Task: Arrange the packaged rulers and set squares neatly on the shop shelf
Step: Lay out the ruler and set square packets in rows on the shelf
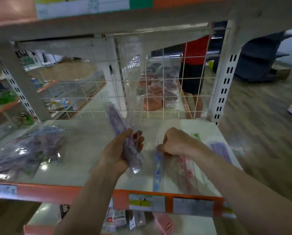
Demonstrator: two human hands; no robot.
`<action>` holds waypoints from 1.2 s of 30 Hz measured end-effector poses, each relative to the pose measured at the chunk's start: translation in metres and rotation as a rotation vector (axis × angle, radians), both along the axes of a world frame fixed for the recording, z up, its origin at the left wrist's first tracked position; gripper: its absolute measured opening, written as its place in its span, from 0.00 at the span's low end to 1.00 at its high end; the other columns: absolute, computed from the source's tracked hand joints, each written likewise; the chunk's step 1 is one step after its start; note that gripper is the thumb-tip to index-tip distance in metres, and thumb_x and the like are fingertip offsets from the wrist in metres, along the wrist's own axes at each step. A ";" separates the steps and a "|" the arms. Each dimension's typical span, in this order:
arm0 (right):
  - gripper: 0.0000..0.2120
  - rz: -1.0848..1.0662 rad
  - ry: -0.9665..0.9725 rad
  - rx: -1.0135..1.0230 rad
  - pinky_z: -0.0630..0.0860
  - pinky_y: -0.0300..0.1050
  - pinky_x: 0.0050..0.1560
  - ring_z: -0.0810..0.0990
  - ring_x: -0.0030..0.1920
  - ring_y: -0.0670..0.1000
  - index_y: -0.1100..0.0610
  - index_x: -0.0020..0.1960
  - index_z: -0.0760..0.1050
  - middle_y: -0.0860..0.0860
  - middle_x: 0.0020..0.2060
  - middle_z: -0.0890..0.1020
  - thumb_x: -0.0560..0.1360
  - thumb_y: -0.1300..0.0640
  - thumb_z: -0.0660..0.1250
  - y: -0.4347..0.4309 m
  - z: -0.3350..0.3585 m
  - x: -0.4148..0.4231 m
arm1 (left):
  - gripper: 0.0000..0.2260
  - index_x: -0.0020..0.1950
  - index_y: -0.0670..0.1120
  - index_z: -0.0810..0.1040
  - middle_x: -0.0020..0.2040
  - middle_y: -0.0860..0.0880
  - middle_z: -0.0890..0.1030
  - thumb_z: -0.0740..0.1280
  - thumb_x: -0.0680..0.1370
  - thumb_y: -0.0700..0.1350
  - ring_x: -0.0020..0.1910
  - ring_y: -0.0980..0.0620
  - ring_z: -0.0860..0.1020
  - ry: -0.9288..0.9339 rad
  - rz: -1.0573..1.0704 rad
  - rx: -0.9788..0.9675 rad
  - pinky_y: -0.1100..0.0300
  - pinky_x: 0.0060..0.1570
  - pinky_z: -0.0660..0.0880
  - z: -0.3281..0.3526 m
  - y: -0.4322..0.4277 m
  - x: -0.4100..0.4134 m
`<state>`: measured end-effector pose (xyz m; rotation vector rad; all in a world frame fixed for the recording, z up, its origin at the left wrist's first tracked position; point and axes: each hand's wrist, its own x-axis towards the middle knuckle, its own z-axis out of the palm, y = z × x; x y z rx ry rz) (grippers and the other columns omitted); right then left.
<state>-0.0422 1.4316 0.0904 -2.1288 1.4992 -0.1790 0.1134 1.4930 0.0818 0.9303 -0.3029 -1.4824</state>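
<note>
My left hand (120,150) grips a purple packaged ruler set (115,118) in clear plastic, held upright above the white shelf (84,150). To its right, my right hand (174,141) is curled and pinches the top of a clear packet with a blue ruler (157,170) that lies on the shelf. A pink ruler packet (186,173) lies right beside it, under my right forearm. More purple packets (221,150) lie at the shelf's right edge. A loose heap of purple packaged sets (28,150) sits on the left of the shelf.
A white wire grid (158,92) backs the shelf, with a white upright post (224,82) at the right. An orange price strip (94,194) runs along the front edge. Another shelf overhangs close above. A person in a red top (196,51) stands behind the grid.
</note>
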 end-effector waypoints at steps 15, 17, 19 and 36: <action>0.03 -0.418 -1.137 -0.140 0.73 0.30 0.30 0.79 0.29 0.41 0.58 0.43 0.79 0.49 0.33 0.82 0.75 0.62 0.68 0.054 -0.019 -0.003 | 0.07 0.51 0.37 0.80 0.40 0.40 0.84 0.65 0.76 0.37 0.31 0.47 0.82 -0.158 -0.271 -0.185 0.58 0.31 0.79 -0.015 -0.001 -0.028; 0.03 -0.400 -1.116 -0.124 0.75 0.34 0.33 0.80 0.31 0.44 0.61 0.44 0.80 0.56 0.36 0.83 0.75 0.63 0.67 0.054 -0.019 -0.005 | 0.09 0.52 0.38 0.81 0.42 0.40 0.84 0.67 0.74 0.39 0.33 0.46 0.82 -0.185 -0.263 -0.158 0.57 0.32 0.80 -0.015 -0.002 -0.027; 0.04 -0.386 -1.116 -0.102 0.75 0.34 0.32 0.80 0.31 0.44 0.61 0.46 0.79 0.58 0.38 0.83 0.76 0.63 0.66 0.054 -0.020 -0.003 | 0.12 0.55 0.39 0.81 0.46 0.40 0.84 0.67 0.75 0.44 0.35 0.46 0.83 -0.181 -0.282 -0.130 0.55 0.33 0.80 -0.016 -0.002 -0.025; 0.06 -0.457 -1.001 -0.214 0.71 0.27 0.30 0.76 0.29 0.38 0.56 0.53 0.75 0.52 0.37 0.80 0.80 0.61 0.60 0.054 -0.024 -0.008 | 0.11 0.58 0.43 0.74 0.55 0.41 0.79 0.58 0.79 0.45 0.54 0.40 0.77 -2.065 -0.168 -0.046 0.51 0.50 0.72 -0.021 -0.043 0.019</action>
